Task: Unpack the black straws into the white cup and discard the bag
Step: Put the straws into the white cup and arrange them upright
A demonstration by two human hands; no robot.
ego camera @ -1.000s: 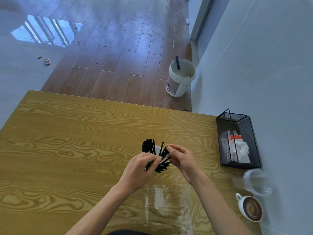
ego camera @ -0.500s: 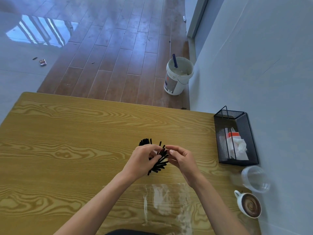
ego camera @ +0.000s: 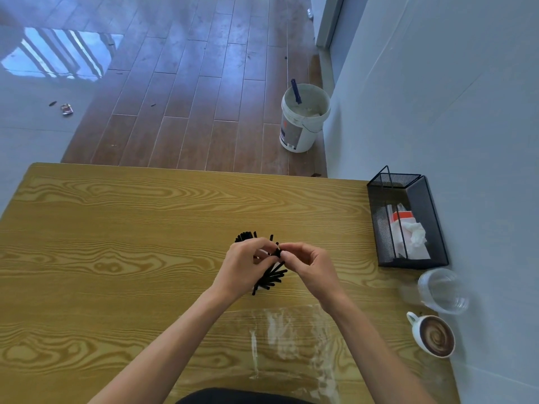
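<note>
Near the middle of the wooden table [ego camera: 116, 228]: one bunch of black straws [ego camera: 269, 277], too many and too overlapped to count, fanned out between two hands. Left hand [ego camera: 243, 268] curled around the bunch, fingertips pinching at its top. Right hand [ego camera: 310, 265] just right of the bunch, thumb and fingers pinching straw ends where both hands meet. White cup almost wholly hidden behind the left hand. One clear bag [ego camera: 288, 342] flat on the table, nearer the body than the straws. Right of the straws: one black mesh basket [ego camera: 428, 228], one clear plastic cup [ego camera: 443, 291], one coffee mug [ego camera: 434, 336]. Beyond the table's far edge: one white bucket [ego camera: 303, 118], label unreadable.
</note>
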